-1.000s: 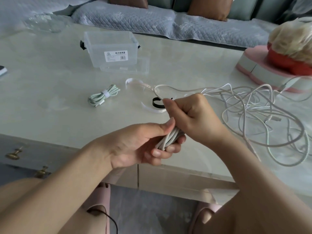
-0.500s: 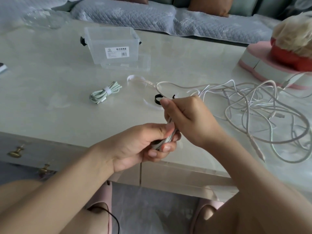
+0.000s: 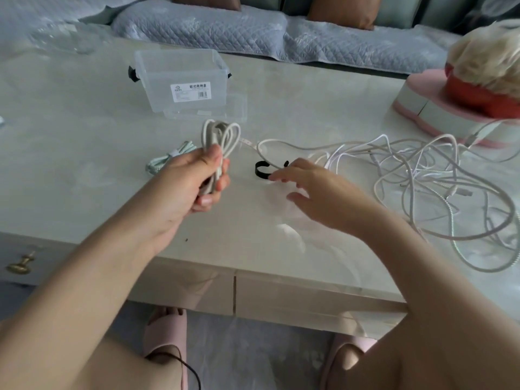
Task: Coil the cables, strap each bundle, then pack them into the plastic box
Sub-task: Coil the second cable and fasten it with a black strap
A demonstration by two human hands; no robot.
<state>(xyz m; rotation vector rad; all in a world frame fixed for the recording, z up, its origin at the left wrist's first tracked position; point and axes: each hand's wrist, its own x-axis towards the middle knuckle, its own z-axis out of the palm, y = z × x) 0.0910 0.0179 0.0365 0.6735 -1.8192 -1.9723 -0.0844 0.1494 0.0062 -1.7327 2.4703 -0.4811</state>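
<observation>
— Is it bright enough where you sit?
— Yes. Soft, even daylight, no hard shadows. The table (image 3: pixel 84 170) is glossy and throws back a pale sheen across its top.
— Any glare?
— Mild. A milky reflection lies under my right hand (image 3: pixel 323 192), and the box (image 3: pixel 180 66) looks washed out.
— Sharp?
— Mostly. My left hand (image 3: pixel 185 184) and the coil (image 3: pixel 211 136) it grips are fairly crisp; my right fingers (image 3: pixel 292 171) smear with motion blur.
— And the edges?
— Wide-angle bend: the table front bows, the sofa (image 3: pixel 225 32) curves, corners go soft. Below the tabletop it is dim.
</observation>
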